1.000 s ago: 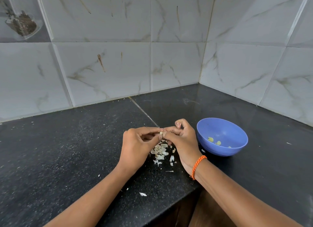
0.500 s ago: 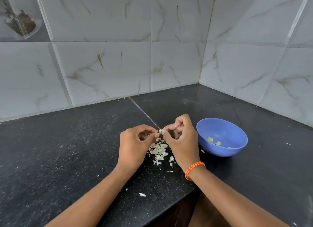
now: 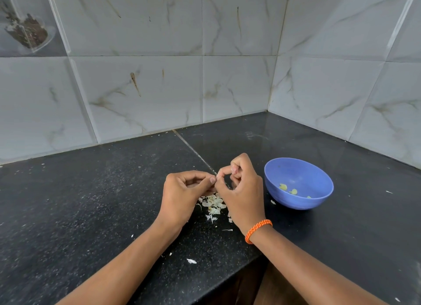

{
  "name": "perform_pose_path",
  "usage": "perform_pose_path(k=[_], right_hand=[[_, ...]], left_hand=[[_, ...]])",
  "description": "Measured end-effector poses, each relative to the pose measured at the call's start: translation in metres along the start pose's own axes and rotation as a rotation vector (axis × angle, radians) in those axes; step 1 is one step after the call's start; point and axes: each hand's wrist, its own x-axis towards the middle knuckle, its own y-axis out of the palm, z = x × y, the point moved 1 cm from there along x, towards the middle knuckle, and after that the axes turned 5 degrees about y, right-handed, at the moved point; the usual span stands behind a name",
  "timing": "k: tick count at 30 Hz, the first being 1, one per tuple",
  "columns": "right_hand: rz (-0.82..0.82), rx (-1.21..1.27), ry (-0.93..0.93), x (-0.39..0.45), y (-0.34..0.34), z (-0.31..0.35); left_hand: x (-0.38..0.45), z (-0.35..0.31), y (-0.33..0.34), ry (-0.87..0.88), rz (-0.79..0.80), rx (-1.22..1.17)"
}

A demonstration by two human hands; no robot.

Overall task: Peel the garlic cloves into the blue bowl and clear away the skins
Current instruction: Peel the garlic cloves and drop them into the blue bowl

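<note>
Both hands meet over the middle of the black speckled surface (image 3: 68, 213). The left hand (image 3: 182, 195) has its fingers curled inward, thumb and forefinger pinched at the spot where a small pale garlic clove (image 3: 219, 174) shows. The right hand (image 3: 241, 190) pinches that same clove from the other side, forefinger arched over it, the other fingers folded. How much of the clove is covered by skin is too small to tell. An orange braided bracelet (image 3: 258, 230) circles the right wrist.

Directly under the hands, toward 6 o'clock from the clove, lies a heap of garlic skins (image 3: 213, 204), white and papery, partly hidden by both hands. Loose flakes trail from it toward the near edge of the surface; one larger flake (image 3: 191, 261) lies at 6 o'clock from the heap, well apart from it.

The blue bowl (image 3: 298, 184) stands at 3 o'clock from the hands, near the right hand but not touching it. In its bottom are a few peeled cloves (image 3: 288, 189), yellowish. A single flake (image 3: 273, 202) sits just beside the bowl's foot on the side facing the hands.

Grey marbled wall tiles (image 3: 159, 88) close the corner behind, from 9 to 2 o'clock.
</note>
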Motion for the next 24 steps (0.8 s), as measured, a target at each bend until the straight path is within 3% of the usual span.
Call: perform_pose_path(k=[5, 8, 12, 18, 24], right_hand=[[0.037, 0.319, 0.255, 0.005, -0.005, -0.005], [0.044, 0.371, 0.309, 0.009, -0.007, -0.01], [0.05, 0.312, 0.273, 0.01, -0.008, -0.012], [0.035, 0.084, 0.051, 0.004, -0.005, -0.007], [0.068, 0.155, 0.088, 0.004, -0.004, -0.008]], left_hand=[[0.0, -0.002, -0.001, -0.029, -0.038, -0.097], [0.0, -0.002, -0.002, -0.037, -0.045, -0.104], [0.002, -0.001, -0.002, -0.043, -0.037, -0.102], [0.001, -0.003, 0.0, -0.025, -0.009, -0.046], [0.002, -0.001, -0.002, -0.037, -0.035, -0.068]])
